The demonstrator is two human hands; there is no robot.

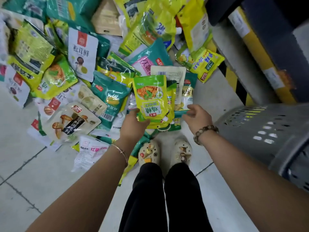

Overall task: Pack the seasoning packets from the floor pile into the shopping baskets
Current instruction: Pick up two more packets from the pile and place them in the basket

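Observation:
A big pile of seasoning packets (87, 67) in green, yellow, teal and white covers the floor ahead of me. My left hand (133, 124) grips the bottom edge of a yellow-green chicken-essence packet (150, 96), lifted over the pile with more packets stacked behind it. My right hand (197, 117) pinches the end of a teal-edged packet (181, 112) lying just right of the held one. A grey perforated shopping basket (260, 131) stands at my right, its inside mostly out of view.
A wooden crate (107, 19) sits at the back of the pile. A shelf base with yellow-black hazard stripes (237, 81) runs along the right. My feet in pale clogs (165, 151) stand at the pile's near edge. Tiled floor lies at lower left.

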